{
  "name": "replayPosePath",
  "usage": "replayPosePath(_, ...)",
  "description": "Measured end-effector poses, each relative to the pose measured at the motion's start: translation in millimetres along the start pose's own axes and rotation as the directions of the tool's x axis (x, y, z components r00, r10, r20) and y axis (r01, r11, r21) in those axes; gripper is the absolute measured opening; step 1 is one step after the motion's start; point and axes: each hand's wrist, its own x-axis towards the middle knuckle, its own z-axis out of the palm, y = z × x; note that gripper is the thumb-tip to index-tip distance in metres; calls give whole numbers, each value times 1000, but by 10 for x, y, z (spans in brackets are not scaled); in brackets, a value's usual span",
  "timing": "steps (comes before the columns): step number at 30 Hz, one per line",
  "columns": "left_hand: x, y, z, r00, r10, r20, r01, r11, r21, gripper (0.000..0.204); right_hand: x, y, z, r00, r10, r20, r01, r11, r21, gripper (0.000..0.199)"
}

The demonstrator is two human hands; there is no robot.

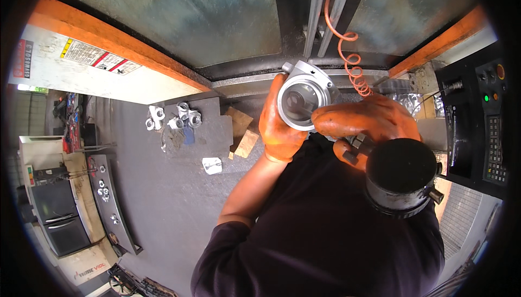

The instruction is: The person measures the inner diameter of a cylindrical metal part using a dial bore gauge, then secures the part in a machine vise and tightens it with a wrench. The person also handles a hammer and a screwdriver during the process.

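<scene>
My left hand (pixel 281 130), in an orange glove, is closed around the side of a silver metal housing (pixel 328 85). The housing has a wide round bore that faces up and small lugs on its rim. My right hand (pixel 374 119), gloved too, reaches in from the right, its fingertips at the bore's near right edge. Between its thumb and curled fingers sits the short metal stem of a round, black-topped metal tool (pixel 404 175), which looks like a gauge. This tool hangs in front of my chest on the right. The inside of my right grip is partly hidden.
A machine with windowed doors (pixel 184 14) stands ahead, an orange coiled air hose (pixel 354 69) hanging before it. At right is a control panel (pixel 477 118). Several silver castings (pixel 184 115) and wooden blocks (pixel 247 142) lie left; a dark shelf (pixel 111 204) holds small parts.
</scene>
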Motion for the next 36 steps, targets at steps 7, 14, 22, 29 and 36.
replayPosePath(7, -130, -248, -82, 987, 73, -146, -35, 969, 243, 79, 58, 99, -34, 992, -85, 88, 93, 992, -87, 32)
replayPosePath(14, -154, -297, -207, 973, 227, 45, -210, 783, 585, 77, 88, -24, -51, 999, 7, 35, -6, 1000, -27, 36)
replayPosePath(22, -134, -179, -272, 977, 161, 139, -213, 759, 616, 76, 81, 49, -247, 778, 389, 494, -601, 227, 767, 65)
replayPosePath(29, -203, -210, -341, 999, -12, 45, -8, 905, 426, 78, 284, -137, -89, 819, 462, 340, -500, 286, 817, 54)
replayPosePath(36, -133, -203, -357, 989, 108, 96, -145, 767, 625, 74, 261, -25, 11, 793, 458, 401, -411, -84, 908, 53)
